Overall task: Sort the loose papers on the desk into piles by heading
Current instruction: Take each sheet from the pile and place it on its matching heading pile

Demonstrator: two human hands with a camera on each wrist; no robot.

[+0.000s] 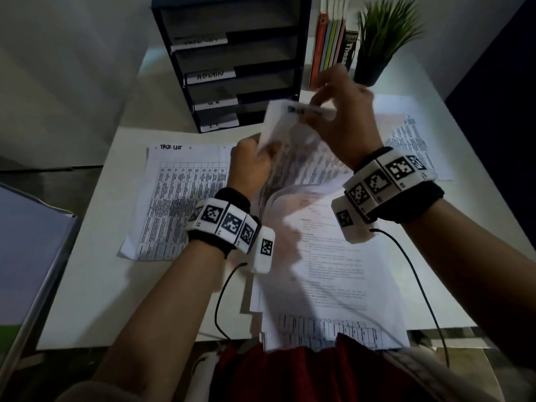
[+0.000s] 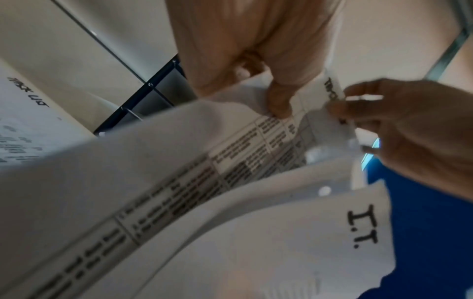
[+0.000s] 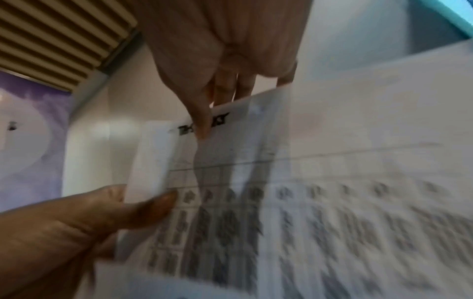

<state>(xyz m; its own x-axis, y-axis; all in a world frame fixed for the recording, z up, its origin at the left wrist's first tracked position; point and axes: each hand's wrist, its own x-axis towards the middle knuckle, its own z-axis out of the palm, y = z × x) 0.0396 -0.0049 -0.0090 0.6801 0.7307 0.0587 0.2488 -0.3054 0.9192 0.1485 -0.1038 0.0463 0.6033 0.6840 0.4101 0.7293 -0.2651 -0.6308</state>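
Both my hands hold one printed table sheet [image 1: 298, 161] lifted and curled above the desk. My left hand [image 1: 259, 150] pinches its left edge, thumb on top [image 2: 279, 105]. My right hand [image 1: 316, 111] pinches its top edge at the handwritten heading, which the thumb [image 3: 202, 121] partly covers. Under it lies a loose stack of text sheets [image 1: 333, 271]; its top sheet is headed "I.T." [image 2: 358, 226]. A sheet headed "TASK LIST" [image 1: 179, 195] lies flat on the desk to the left. Another printed sheet [image 1: 417, 146] lies at the right.
A black tray rack [image 1: 232, 68] with labelled shelves stands at the back of the white desk [image 1: 87, 285]. Books [image 1: 333, 42] and a potted plant [image 1: 383, 39] stand to its right. A blue-grey folder [image 1: 26, 256] sits off the left edge. Wrist cables hang by the front edge.
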